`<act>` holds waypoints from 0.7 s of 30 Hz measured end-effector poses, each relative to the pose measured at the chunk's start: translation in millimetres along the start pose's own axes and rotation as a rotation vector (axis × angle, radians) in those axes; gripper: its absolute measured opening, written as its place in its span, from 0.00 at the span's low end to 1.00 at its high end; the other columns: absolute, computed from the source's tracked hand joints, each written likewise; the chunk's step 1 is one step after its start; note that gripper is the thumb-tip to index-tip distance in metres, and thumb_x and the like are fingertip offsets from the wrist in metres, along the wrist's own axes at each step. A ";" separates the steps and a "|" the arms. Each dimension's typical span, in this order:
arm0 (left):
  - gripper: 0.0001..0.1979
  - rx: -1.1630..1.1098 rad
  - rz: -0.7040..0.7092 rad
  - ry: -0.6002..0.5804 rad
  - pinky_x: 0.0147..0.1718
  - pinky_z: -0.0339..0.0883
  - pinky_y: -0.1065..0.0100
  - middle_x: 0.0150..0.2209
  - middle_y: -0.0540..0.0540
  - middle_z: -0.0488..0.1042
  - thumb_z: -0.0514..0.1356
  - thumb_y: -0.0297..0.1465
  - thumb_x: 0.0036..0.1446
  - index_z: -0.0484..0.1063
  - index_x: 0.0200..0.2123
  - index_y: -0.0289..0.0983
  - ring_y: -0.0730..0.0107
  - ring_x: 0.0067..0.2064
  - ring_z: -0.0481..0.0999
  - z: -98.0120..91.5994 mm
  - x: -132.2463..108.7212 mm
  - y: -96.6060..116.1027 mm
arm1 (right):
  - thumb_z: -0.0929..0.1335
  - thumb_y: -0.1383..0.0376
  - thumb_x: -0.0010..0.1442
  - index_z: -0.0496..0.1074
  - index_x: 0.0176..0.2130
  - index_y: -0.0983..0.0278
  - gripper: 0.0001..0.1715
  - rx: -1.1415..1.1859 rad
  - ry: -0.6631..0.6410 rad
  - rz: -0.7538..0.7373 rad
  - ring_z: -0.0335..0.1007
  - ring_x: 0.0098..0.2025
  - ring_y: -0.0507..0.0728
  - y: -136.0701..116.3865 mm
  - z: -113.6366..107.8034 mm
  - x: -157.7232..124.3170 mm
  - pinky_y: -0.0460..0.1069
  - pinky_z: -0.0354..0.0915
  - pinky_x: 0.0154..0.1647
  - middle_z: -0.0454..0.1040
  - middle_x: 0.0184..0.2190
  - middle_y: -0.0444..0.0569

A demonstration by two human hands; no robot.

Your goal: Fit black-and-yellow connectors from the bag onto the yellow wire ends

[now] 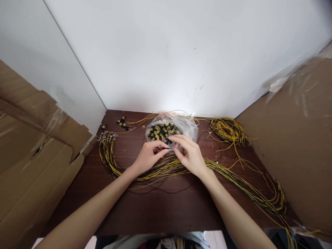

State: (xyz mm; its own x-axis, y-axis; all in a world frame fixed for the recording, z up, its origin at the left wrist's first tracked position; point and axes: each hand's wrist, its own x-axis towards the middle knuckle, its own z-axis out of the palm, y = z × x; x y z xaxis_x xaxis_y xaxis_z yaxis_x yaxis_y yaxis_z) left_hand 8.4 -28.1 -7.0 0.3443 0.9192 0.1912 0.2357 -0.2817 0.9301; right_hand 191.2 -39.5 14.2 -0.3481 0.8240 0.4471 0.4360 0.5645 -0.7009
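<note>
Looking down from the head camera, the view is showing the left hand (149, 157) and the right hand (190, 155) meeting fingertip to fingertip over the middle of a dark wooden table (160, 207). The clear plastic bag (188, 127) is lying just past the fingertips, at twelve o'clock from them, and the right hand is touching its near edge, sitting closer to it than the left. The bag is crumpled and rounded, showing no clear long axis, and it is holding a heap of small black-and-yellow connectors (162, 130).

The left hand is curling its fingers inward, thumb and forefinger pressing together as if on a tiny piece, though what they are pinching is too small to tell. The right hand is arching its fingers, loosely bent and slightly spread, at the bag's edge; whether they are gripping the film cannot be told.

A bundle of yellow and black wires (233, 173) is running beneath both wrists, from nine o'clock to four o'clock across the table. A tangled yellow coil (228, 129) is resting at two o'clock, loose connectors (121, 122) at ten o'clock, and cardboard sheets (31, 166) are flanking the table.
</note>
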 end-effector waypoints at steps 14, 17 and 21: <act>0.08 0.007 -0.032 -0.055 0.28 0.67 0.73 0.30 0.45 0.76 0.59 0.32 0.53 0.75 0.33 0.33 0.72 0.29 0.72 -1.7 1.6 6.2 | 0.63 0.64 0.62 0.71 0.35 0.60 0.07 -0.121 0.033 0.018 0.68 0.43 0.58 5.7 -3.4 0.8 0.53 0.64 0.44 0.72 0.40 0.51; 0.08 -0.007 -0.053 -0.057 0.28 0.67 0.72 0.29 0.45 0.76 0.60 0.32 0.53 0.74 0.32 0.33 0.72 0.28 0.73 -1.7 1.7 6.7 | 0.63 0.64 0.61 0.71 0.33 0.60 0.07 -0.119 0.156 0.066 0.68 0.40 0.57 9.3 -9.3 2.2 0.51 0.64 0.40 0.72 0.39 0.50; 0.08 -0.006 -0.060 -0.058 0.29 0.68 0.71 0.29 0.44 0.76 0.60 0.32 0.53 0.74 0.33 0.33 0.70 0.29 0.74 -2.5 1.8 4.2 | 0.65 0.65 0.59 0.73 0.34 0.60 0.06 -0.149 0.231 0.106 0.68 0.40 0.58 12.7 -10.8 2.0 0.53 0.65 0.39 0.70 0.45 0.51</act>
State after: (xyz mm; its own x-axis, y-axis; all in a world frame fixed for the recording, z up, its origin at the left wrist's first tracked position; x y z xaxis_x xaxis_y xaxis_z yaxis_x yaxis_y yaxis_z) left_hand 7.7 -27.0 -2.0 0.3814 0.9170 0.1165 0.2519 -0.2244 0.9414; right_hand 204.9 -30.2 12.2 -0.1039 0.8583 0.5026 0.5828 0.4620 -0.6685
